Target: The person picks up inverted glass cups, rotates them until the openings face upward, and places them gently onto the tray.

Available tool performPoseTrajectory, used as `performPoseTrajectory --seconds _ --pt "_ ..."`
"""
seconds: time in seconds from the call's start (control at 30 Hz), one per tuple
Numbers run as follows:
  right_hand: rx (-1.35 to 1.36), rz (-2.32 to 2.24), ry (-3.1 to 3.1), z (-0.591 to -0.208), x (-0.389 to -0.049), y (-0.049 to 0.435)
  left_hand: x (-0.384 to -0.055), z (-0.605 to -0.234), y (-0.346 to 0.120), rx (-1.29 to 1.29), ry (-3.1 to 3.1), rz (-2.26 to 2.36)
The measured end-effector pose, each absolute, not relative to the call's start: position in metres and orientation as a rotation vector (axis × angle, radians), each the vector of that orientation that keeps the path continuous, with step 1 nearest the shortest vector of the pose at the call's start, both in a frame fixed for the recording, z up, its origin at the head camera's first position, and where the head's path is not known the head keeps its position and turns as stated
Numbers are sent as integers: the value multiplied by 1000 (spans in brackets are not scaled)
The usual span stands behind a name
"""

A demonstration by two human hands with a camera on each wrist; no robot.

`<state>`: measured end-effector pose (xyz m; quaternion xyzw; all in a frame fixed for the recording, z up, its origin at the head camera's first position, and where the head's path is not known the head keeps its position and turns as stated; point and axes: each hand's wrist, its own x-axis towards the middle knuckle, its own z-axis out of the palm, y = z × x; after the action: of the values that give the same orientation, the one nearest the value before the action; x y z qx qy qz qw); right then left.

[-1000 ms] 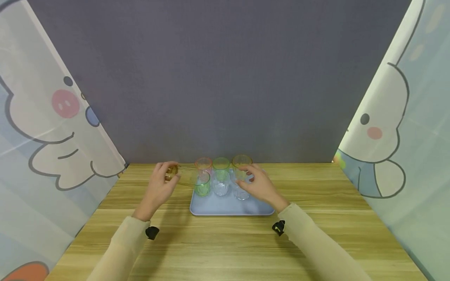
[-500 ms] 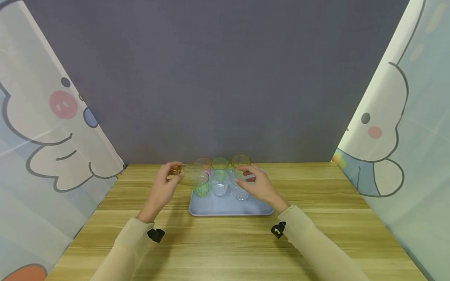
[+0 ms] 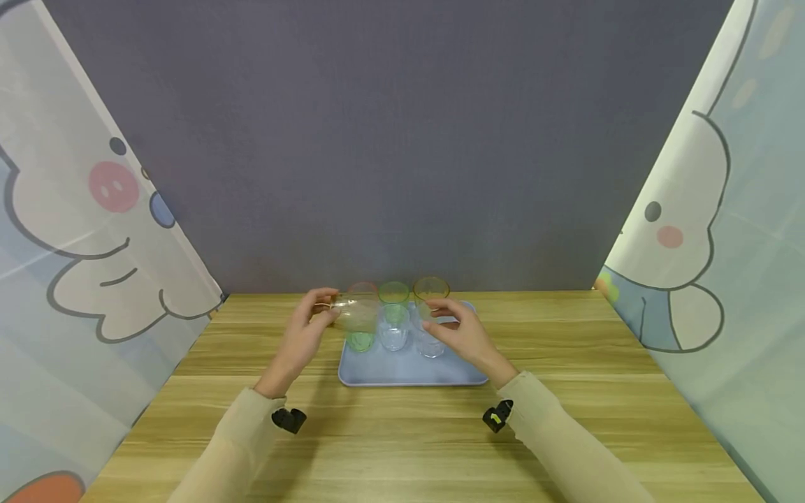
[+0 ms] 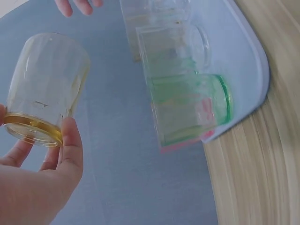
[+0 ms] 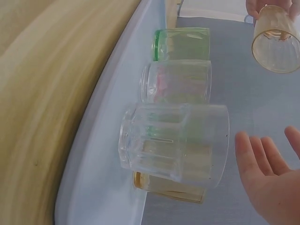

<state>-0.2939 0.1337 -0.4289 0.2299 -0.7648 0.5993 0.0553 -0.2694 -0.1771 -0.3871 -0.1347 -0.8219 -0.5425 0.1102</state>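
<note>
My left hand [image 3: 302, 335] grips an amber-tinted drinking glass [image 4: 47, 77] around its base. In the head view the glass lies on its side in the air, mouth pointing right, and overlaps the left end of the tray. My right hand [image 3: 465, 335] hovers over the right side, fingers apart and loosely bent, holding nothing. The right wrist view has this hand [image 5: 269, 176] close beside the rim of a clear glass [image 5: 173, 143]. On the blue tray [image 3: 411, 377] stand a green glass [image 3: 360, 341] and a clear glass [image 3: 394, 337] in the front row.
Behind them on the tray are a pink-rimmed glass [image 3: 363, 286], a green glass [image 3: 394, 290] and an amber glass [image 3: 431, 283]. The wooden table [image 3: 390, 440] ends at a grey partition [image 3: 402, 147]. Patterned curtains [image 3: 711, 279] hang at both sides.
My left hand has moved right with the amber glass, which now overlaps the pink-rimmed and front green glasses. Its mouth has swung toward the right hand. The right hand has hardly moved.
</note>
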Motion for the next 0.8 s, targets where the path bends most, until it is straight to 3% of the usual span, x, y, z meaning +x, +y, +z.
performPoseTrajectory --seconds 0.8 --pt "720 2039 -2144 -425 -285 133 -262 -380 -153 -395 -2256 -1872"
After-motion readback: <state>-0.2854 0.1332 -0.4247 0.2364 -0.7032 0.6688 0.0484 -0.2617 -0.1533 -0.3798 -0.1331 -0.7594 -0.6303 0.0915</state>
